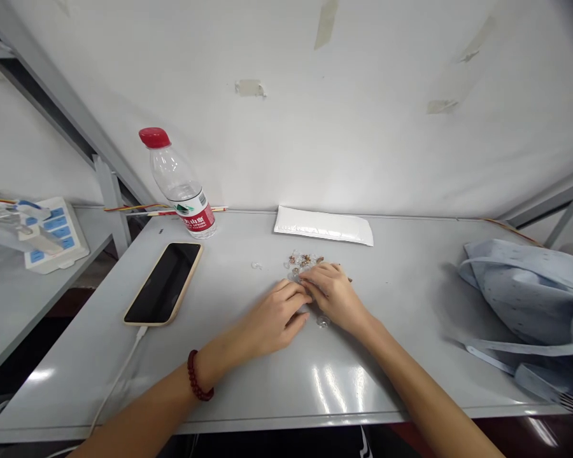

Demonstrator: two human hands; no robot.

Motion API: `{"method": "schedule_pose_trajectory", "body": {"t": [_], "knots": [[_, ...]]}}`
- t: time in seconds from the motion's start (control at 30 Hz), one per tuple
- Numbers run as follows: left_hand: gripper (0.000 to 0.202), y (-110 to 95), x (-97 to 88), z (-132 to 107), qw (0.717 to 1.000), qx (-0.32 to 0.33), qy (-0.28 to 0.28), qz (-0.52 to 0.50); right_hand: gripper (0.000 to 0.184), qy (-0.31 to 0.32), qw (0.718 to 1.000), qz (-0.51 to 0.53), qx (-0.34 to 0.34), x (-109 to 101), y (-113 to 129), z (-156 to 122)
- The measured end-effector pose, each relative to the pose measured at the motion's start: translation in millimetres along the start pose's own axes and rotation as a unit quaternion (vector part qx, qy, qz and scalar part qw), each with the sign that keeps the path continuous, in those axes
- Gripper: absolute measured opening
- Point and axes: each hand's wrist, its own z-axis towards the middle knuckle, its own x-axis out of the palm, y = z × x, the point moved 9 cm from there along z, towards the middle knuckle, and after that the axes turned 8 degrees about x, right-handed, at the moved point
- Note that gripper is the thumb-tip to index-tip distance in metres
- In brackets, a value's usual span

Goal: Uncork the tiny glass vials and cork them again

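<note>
My left hand (pixel 274 318), with a red bead bracelet (pixel 199 375) on its wrist, and my right hand (pixel 337 298) meet at the fingertips in the middle of a grey table (pixel 219 381). Both hands are curled, and anything small between the fingers is hidden. Just beyond them lies a scattered cluster of small clear and brown pieces (pixel 303 261), partly under my right fingers. One clear piece (pixel 323 322) sits just below my right hand, and another (pixel 256 265) lies apart to the left.
A black phone in a beige case (pixel 163 284) lies left of my hands, with a white cable (pixel 119 375) plugged in. Behind stand a red-capped water bottle (pixel 181 191) and a white packet (pixel 323 226). A pale blue cloth bag (pixel 520 299) lies at right.
</note>
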Motion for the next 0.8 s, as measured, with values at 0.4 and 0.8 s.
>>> {"method": "schedule_pose_trajectory", "body": {"t": [0.4,0.8], "knots": [[0.008,-5.6,3.8,-1.5,0.999,0.017,0.017,0.049,0.02,-0.013,0.986,0.117,0.121,-51.8,-29.0,-3.0],[0.015,-4.6,6.2,-0.5,0.996,0.034,0.014,0.086,0.014,0.049,0.976,0.072,0.202,-55.0,-63.0,-44.4]]}}
